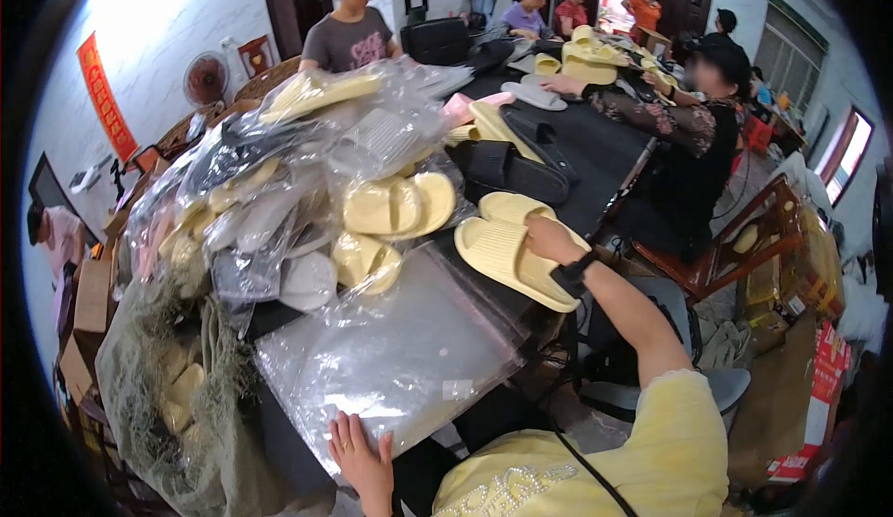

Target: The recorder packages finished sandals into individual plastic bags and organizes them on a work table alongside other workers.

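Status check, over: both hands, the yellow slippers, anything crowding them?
Left hand open on near edge of clear plastic bags. Right hand at yellow slippers, grip partly hidden. Bagged slipper heap crowding far left.

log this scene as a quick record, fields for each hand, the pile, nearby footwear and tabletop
left hand: spread on the near edge of the flat, clear plastic bags
right hand: holding a pair of pale yellow slide sandals
pile: bagged slide sandals, some yellow, some grey, beyond the plastic bags
nearby footwear: black slide sandals, just beyond the held pair
tabletop: dark
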